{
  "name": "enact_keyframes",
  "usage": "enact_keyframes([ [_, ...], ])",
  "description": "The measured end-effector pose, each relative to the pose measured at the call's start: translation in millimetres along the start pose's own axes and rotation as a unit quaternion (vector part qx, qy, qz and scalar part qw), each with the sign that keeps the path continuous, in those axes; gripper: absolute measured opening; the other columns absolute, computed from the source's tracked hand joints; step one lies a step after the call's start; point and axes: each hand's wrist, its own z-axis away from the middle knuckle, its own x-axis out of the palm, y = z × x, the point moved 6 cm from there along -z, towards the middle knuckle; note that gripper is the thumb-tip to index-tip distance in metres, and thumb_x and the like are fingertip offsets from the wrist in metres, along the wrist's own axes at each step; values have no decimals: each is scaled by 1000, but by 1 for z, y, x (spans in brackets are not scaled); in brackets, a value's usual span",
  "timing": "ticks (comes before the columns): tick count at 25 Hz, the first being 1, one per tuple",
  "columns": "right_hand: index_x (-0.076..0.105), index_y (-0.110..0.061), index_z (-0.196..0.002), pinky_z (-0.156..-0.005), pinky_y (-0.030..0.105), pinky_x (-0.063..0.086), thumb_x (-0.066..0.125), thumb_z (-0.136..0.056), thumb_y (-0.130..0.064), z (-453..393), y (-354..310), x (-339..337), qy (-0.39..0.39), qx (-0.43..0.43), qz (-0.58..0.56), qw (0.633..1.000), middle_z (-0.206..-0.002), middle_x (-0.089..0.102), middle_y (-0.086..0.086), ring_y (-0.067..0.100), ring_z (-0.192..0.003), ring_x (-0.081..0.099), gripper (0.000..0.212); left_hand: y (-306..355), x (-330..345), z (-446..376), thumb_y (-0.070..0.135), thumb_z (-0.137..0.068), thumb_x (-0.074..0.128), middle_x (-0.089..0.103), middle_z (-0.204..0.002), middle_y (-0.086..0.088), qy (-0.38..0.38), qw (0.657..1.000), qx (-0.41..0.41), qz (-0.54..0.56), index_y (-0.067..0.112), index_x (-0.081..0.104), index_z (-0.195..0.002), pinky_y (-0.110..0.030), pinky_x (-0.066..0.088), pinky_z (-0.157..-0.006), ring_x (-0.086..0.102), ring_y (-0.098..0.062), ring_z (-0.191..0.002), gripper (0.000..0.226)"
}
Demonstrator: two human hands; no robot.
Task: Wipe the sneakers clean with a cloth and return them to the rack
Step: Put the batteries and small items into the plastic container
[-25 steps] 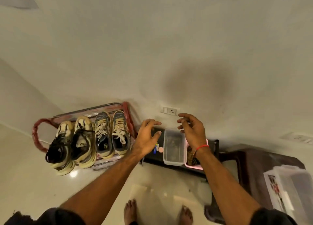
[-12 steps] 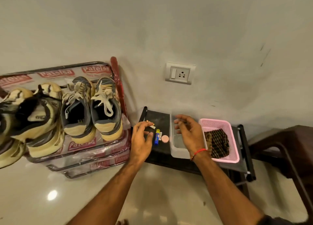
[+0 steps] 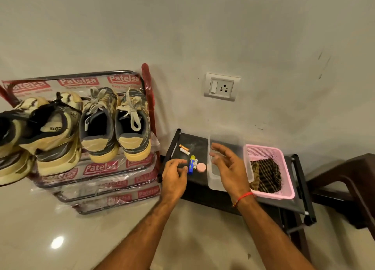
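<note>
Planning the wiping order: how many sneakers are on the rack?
4, all on the top shelf: two grey-and-tan at the right end, two cream-and-black to the left, one cut by the frame edge; more may lie beyond.

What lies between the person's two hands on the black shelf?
In the head view, a blue-and-yellow tube, a small white item and a pink disc lie between the left hand and right hand.

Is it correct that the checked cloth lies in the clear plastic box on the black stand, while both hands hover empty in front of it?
Not quite. The head view shows the checked cloth in the pink basket, beside the clear plastic box on the black stand. The left hand and right hand do hover empty.
</note>
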Motion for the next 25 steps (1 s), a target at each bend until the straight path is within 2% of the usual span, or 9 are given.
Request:
enact_keyframes([
  [2, 62, -26, -130, -102, 27, 50, 54, -101, -7, -9, 16, 6, -17, -14, -18, 1000, -126, 65, -13, 0, -118, 60, 36, -12, 21, -20, 20, -99, 63, 58, -125, 0, -4, 999, -4, -37, 18, 67, -117, -9, 48, -77, 59, -2, -92, 18],
  [4, 61, -21, -132, -103, 26, 49, 50, -100, 2, -25, 35, 14, -36, -21, -26, 999, -130, 65, -6, 3, -122, 59, 41, -30, 46, -47, 31, -100, 61, 61, -124, -2, -24, 992, -2, -127, 18, 65, -118, -26, 50, -93, 57, -14, -109, 22],
  [6, 61, -18, -132, -102, 28, 50, 48, -99, 5, -36, 50, 16, -22, -20, -34, 999, -129, 65, -3, 6, -121, 60, 42, -47, 66, -62, 47, -98, 60, 62, -126, -3, -56, 961, 2, -272, 19, 63, -122, -41, 44, -101, 50, -25, -121, 37],
  [9, 64, -15, -128, -96, 28, 54, 46, -99, 6, -43, 58, 15, 12, -15, -25, 999, -123, 68, -2, 6, -115, 63, 40, -56, 80, -70, 52, -95, 60, 61, -130, -5, -63, 921, -7, -385, 20, 62, -126, -44, 37, -104, 46, -29, -124, 45],
  [11, 66, -14, -125, -91, 25, 55, 46, -98, 7, -46, 57, 15, 31, -13, -15, 999, -117, 69, -3, 3, -109, 65, 40, -59, 77, -74, 45, -97, 60, 66, -122, -5, -52, 934, -17, -352, 20, 67, -120, -43, 40, -101, 49, -28, -119, 35],
  [14, 66, -12, -124, -89, 22, 56, 46, -96, 8, -52, 53, 24, 29, 4, 41, 999, -114, 69, -1, 2, -103, 66, 41, -63, 47, -80, 40, -96, 65, 73, -106, -5, -18, 976, -76, -204, 20, 73, -112, -42, 52, -93, 61, -27, -106, 28],
  [16, 61, -9, -130, -97, 31, 54, 45, -93, 10, -58, 48, 43, -8, 6, 126, 992, -122, 66, 6, 11, -109, 65, 44, -58, 20, -80, 35, -95, 69, 74, -97, 0, 21, 989, -106, -105, 18, 74, -111, -33, 56, -81, 66, -19, -92, 25],
  [19, 49, -7, -141, -107, 36, 44, 53, -92, 4, -78, 55, 93, -130, 40, 348, 928, -139, 50, 15, 30, -125, 53, 51, -49, -4, -78, 28, -96, 69, 66, -90, 5, 33, 989, -137, -31, 11, 72, -117, -16, 40, -58, 57, -1, -72, 27],
  [25, 31, 0, -149, -114, 45, 35, 76, -84, -10, -102, 126, 131, -208, 208, 562, 773, -151, 29, 28, 42, -139, 36, 80, -50, 1, -60, 33, -99, 63, 66, -93, 6, 3, 990, -140, -16, 18, 67, -124, -18, 41, -56, 58, -2, -75, 30],
])
